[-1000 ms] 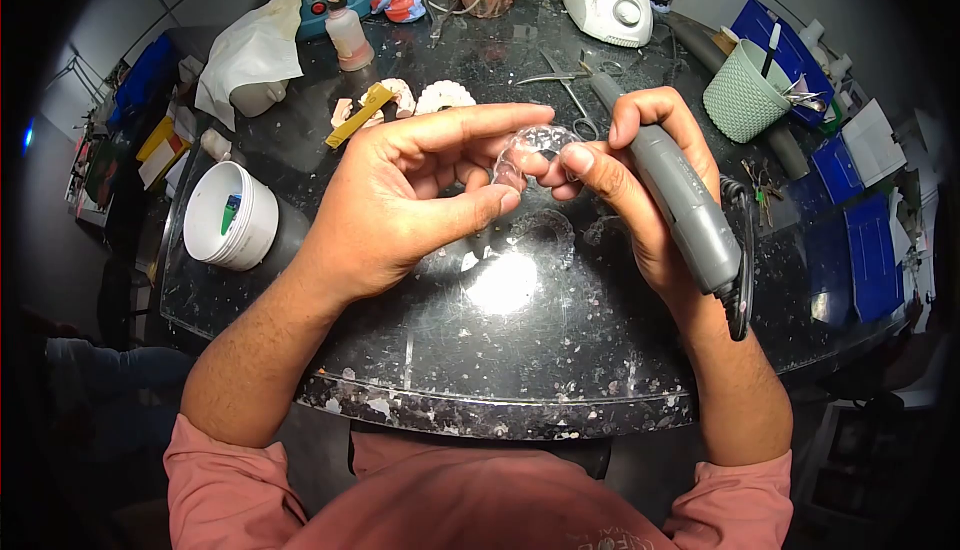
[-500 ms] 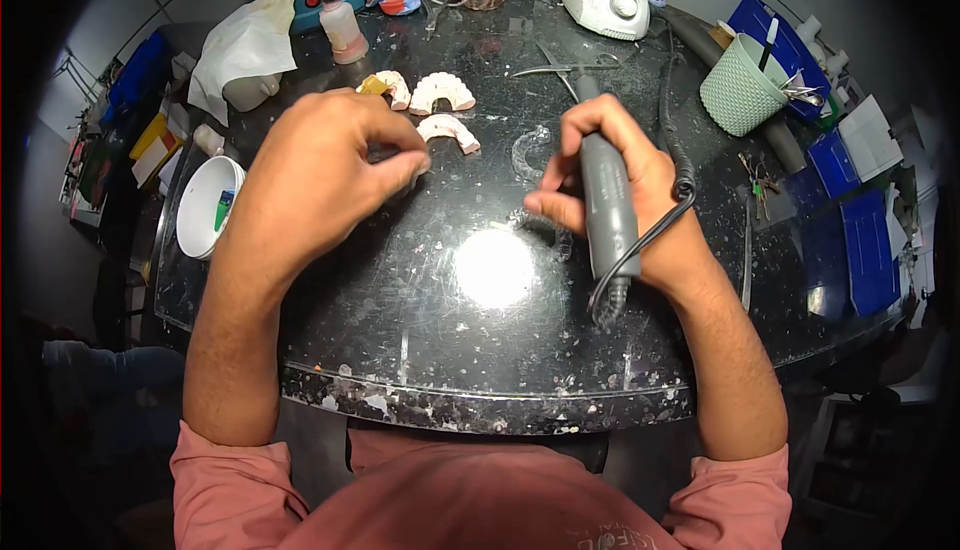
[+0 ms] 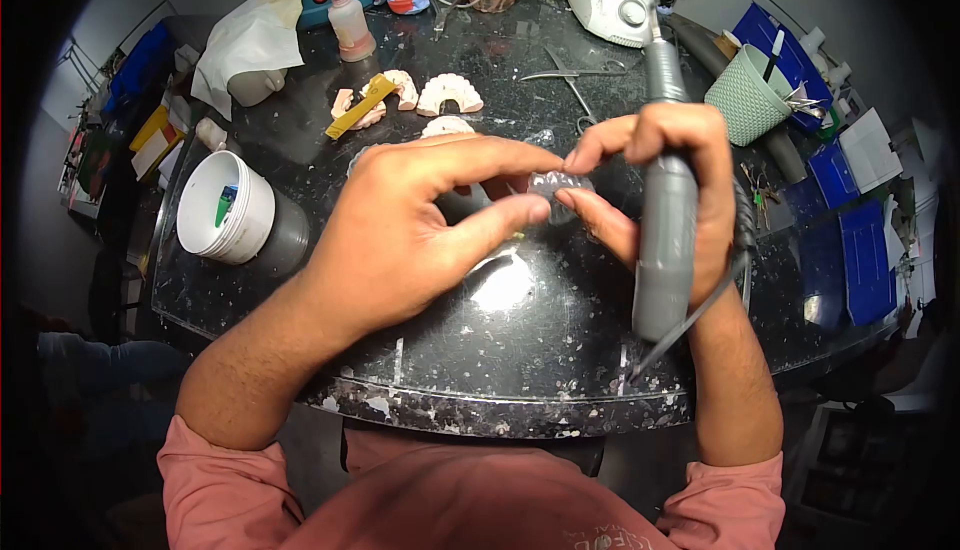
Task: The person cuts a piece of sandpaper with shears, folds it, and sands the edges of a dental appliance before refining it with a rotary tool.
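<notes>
A clear dental aligner [image 3: 560, 186] is held up over the middle of the bench. My left hand [image 3: 425, 205] reaches to its left side, thumb below and index finger above. My right hand [image 3: 690, 165] pinches its right side between thumb and index fingertips. The same hand keeps a grey rotary handpiece [image 3: 665, 240] against the palm, tip pointing up and away, its cord trailing below. Beyond my left hand stand pale plaster dental models [image 3: 450, 95], one partly hidden by my fingers. A yellow strip [image 3: 362, 107] lies across another model.
Left, a white tub [image 3: 228, 208] holds small green and blue items. Behind stand a pink-liquid bottle [image 3: 351, 30] and a white control box [image 3: 610, 5]. Metal scissors [image 3: 570, 77] lie beyond my right hand. A green woven cup [image 3: 745, 100] of tools and keys [image 3: 762, 195] are right.
My left hand has moved right, from beside the models to the aligner. An aligner has been lifted off the bench. My right hand has shifted right, with the handpiece still in it.
</notes>
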`<act>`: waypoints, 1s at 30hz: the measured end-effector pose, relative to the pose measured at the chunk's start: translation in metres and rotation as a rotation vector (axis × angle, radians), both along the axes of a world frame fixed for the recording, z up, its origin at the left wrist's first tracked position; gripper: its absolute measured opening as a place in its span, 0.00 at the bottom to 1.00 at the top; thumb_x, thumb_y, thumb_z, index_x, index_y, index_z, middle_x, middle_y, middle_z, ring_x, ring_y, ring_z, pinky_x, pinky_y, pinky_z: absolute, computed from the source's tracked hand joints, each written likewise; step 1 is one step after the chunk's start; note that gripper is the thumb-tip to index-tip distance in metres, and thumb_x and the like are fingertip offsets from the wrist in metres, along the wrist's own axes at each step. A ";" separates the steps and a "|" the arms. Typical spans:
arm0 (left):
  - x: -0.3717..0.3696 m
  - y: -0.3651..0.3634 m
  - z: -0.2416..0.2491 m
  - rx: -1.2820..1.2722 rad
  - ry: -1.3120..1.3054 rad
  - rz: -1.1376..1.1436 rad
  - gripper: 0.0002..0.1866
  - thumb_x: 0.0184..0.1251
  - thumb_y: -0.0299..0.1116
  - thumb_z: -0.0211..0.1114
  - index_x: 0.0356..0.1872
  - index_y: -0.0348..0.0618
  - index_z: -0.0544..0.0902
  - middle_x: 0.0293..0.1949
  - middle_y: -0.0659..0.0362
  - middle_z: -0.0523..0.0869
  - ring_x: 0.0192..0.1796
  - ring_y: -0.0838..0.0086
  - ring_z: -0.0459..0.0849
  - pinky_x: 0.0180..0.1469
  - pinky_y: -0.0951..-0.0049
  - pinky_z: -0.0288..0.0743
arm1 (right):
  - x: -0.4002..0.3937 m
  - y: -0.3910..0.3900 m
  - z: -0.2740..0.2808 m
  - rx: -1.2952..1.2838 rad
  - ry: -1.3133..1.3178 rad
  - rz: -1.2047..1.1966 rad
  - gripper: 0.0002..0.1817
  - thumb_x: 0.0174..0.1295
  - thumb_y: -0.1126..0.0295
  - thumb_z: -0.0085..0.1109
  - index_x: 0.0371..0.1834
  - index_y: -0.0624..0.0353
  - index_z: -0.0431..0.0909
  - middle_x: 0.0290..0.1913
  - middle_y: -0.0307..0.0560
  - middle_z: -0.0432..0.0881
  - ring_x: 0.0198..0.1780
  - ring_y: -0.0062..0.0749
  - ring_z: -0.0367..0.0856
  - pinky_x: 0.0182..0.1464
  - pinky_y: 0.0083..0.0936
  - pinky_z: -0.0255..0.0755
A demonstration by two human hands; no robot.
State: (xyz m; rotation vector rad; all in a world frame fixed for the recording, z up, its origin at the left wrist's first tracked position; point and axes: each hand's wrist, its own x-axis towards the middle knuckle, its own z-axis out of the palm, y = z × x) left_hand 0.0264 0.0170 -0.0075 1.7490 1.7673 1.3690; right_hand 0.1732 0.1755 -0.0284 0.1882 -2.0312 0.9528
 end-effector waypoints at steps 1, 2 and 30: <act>0.001 0.002 -0.004 0.116 -0.015 -0.004 0.13 0.59 0.22 0.69 0.46 0.37 0.87 0.41 0.54 0.89 0.43 0.75 0.86 0.48 0.76 0.76 | 0.001 -0.001 0.003 0.054 0.057 -0.012 0.25 0.49 0.85 0.71 0.47 0.59 0.68 0.39 0.43 0.75 0.42 0.28 0.84 0.45 0.24 0.78; 0.002 0.001 -0.003 0.116 -0.009 -0.007 0.13 0.59 0.22 0.69 0.46 0.37 0.87 0.41 0.54 0.89 0.43 0.75 0.86 0.48 0.76 0.76 | 0.001 -0.003 0.004 0.055 0.063 -0.015 0.25 0.49 0.85 0.71 0.47 0.59 0.68 0.39 0.43 0.75 0.42 0.28 0.84 0.45 0.24 0.78; 0.016 -0.003 0.001 0.073 -1.037 -0.194 0.26 0.66 0.29 0.62 0.64 0.30 0.71 0.49 0.50 0.85 0.52 0.68 0.83 0.62 0.64 0.72 | 0.008 -0.023 0.036 0.409 0.089 -0.127 0.24 0.49 0.83 0.72 0.29 0.52 0.59 0.29 0.54 0.85 0.27 0.39 0.83 0.31 0.32 0.76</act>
